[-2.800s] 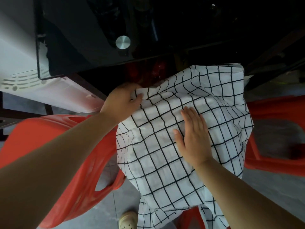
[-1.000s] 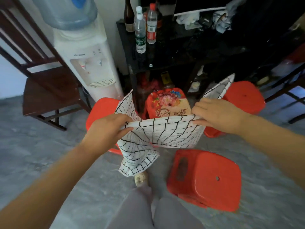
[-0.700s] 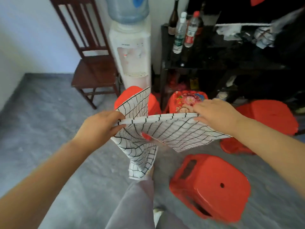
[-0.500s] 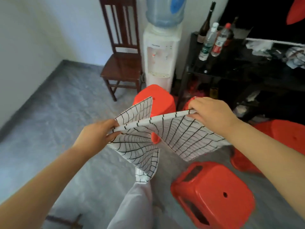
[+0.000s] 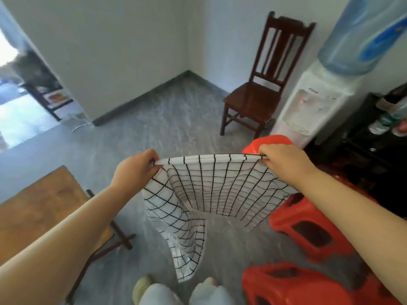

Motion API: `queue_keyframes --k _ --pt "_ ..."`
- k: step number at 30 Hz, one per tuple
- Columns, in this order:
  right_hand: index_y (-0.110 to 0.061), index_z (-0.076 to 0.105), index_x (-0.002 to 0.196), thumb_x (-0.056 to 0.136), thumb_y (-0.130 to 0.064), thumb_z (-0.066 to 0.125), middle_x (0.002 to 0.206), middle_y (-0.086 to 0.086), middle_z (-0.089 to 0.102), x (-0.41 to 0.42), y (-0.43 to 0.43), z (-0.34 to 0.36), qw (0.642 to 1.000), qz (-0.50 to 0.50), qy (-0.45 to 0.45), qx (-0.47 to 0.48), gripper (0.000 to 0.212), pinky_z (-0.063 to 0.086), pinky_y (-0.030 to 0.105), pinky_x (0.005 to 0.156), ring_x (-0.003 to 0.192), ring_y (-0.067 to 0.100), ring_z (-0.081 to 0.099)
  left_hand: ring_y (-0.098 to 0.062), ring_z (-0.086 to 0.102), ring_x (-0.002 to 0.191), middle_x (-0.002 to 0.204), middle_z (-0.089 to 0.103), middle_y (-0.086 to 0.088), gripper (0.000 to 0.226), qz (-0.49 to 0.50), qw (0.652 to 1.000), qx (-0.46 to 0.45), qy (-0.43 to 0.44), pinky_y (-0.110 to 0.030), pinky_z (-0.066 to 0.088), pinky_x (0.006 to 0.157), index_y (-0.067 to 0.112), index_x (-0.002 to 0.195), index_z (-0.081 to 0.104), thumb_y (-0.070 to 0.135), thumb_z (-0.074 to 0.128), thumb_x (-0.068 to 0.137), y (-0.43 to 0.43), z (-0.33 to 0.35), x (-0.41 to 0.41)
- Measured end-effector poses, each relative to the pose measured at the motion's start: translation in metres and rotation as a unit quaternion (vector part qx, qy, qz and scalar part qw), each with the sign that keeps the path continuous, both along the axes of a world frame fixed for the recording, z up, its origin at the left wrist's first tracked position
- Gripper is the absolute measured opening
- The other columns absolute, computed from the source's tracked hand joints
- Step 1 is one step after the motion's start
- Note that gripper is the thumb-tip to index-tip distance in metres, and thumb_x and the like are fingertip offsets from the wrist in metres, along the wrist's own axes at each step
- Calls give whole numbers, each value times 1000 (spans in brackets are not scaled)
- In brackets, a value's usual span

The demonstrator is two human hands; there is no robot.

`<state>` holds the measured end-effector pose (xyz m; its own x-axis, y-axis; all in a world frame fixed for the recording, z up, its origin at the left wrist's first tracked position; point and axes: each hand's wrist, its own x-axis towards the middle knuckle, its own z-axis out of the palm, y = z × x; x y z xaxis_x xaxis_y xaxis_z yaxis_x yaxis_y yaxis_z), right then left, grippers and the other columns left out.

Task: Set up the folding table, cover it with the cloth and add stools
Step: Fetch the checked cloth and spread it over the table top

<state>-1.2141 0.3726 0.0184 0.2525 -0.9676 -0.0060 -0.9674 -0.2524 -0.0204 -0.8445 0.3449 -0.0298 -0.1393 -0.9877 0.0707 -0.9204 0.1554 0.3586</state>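
Observation:
A white cloth [image 5: 211, 190] with a black grid hangs in front of me, stretched along its top edge. My left hand [image 5: 135, 170] pinches its left corner and my right hand [image 5: 284, 161] grips its right corner. The lower part sags and a fold dangles toward my feet. The folding table [image 5: 37, 208], with a brown wooden top, stands unfolded at the lower left, partly behind my left forearm. Red plastic stools sit on the floor to my right: one [image 5: 308, 230] under my right forearm, one [image 5: 293, 285] at the bottom right, one [image 5: 271, 140] behind the cloth.
A dark wooden chair [image 5: 257, 95] stands by the far wall, beside a white water dispenser [image 5: 315, 102] with a blue bottle. A black stand [image 5: 370, 137] with bottles is at the right. An open doorway [image 5: 19, 95] is at the far left. Grey floor lies between.
I have turned left, away from the black stand; the folding table has come into view. The cloth stayed in both hands and is now pulled wider and flatter along its top edge.

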Motion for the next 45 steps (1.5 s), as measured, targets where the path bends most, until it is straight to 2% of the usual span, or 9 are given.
queue_keyframes --k 2,5,12,17,22,25,31,35,45 --pt "-18 55 91 91 -28 58 87 2 65 29 -12 7 999 15 -16 -24 11 40 36 61 85 30 61 -22 53 71 80 57 6 16 28 1000 4 4 -32 38 61 22 93 55 36 60 88 7 3 28" --pt "-17 58 90 90 -27 59 88 1 66 75 -31 22 997 42 -23 -53 10 27 31 64 86 28 62 -21 53 68 74 55 6 20 65 998 5 7 -31 38 60 21 93 55 39 59 88 22 2 69" --pt "-15 59 89 90 -22 60 82 2 65 175 -55 47 981 154 53 -102 7 29 29 54 73 27 63 -14 52 60 65 54 11 23 117 992 17 40 -29 36 53 26 87 52 48 58 86 57 -17 155" --pt "-19 60 88 88 -21 63 77 -1 63 220 -59 69 976 166 80 -118 4 27 27 52 64 25 60 -13 57 62 64 59 6 39 59 992 93 52 -32 46 56 23 80 53 62 52 83 68 -41 190" --pt "-16 61 89 88 -15 61 78 3 63 254 -52 83 977 150 89 -119 1 33 28 51 65 30 60 -15 50 56 57 51 5 42 5 983 151 108 -32 37 53 21 68 47 60 60 79 76 -75 213" --pt "-15 62 88 87 -12 63 78 5 63 263 -42 82 977 141 90 -130 3 30 28 52 65 32 60 -14 45 55 56 46 5 39 -10 980 151 131 -32 32 51 24 65 39 49 63 83 79 -89 218" --pt "-14 62 88 87 -12 62 78 4 60 265 -14 80 981 116 89 -127 3 31 29 53 65 32 59 -15 47 65 63 49 7 30 -5 976 137 167 -33 36 55 26 70 45 44 64 85 84 -111 218" --pt "-16 60 92 90 -11 57 81 2 60 258 3 83 986 98 74 -111 6 44 37 53 69 28 58 -14 53 78 77 59 9 23 2 980 121 161 -32 42 61 24 83 60 46 59 87 96 -123 212" --pt "-14 62 93 91 -13 56 87 3 65 216 37 100 980 129 42 -148 7 48 38 57 72 29 60 -15 50 75 77 55 10 13 91 971 94 201 -28 32 59 26 82 53 33 55 92 160 -107 167"
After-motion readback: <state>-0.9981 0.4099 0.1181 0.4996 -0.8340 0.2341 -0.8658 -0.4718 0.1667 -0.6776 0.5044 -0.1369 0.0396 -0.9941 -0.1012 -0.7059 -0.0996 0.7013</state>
